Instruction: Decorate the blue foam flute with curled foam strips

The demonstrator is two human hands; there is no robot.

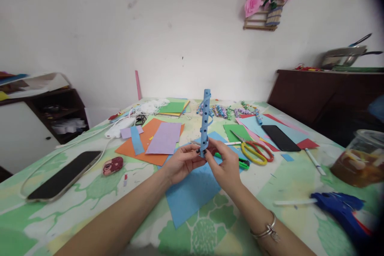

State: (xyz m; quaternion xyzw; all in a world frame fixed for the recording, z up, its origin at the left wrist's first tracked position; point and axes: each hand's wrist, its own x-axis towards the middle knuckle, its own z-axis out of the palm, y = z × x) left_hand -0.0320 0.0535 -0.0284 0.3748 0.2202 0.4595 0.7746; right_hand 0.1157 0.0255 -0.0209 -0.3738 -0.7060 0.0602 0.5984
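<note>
A blue paper tube [205, 112] with dark dots stands upright between my hands, a thin blue paper strip [211, 122] coiled loosely around it. My left hand [184, 162] pinches the tube's lower end from the left. From the right, the fingers of my right hand [225, 165] close on the same lower end, at the strip. Beneath both hands lies a blue paper sheet [192, 200]. A green cutter [243, 163] is partly hidden behind my right hand. Just right of it are scissors [255, 152] with yellow and red handles.
Orange [132, 150] and purple paper [165, 138] lie left, near a phone [64, 176] and white cable. Several curled paper pieces [222, 111] lie at the back. At right are another phone [280, 137], a marker [315, 162], a blue glue gun [339, 208] and a jar [360, 160].
</note>
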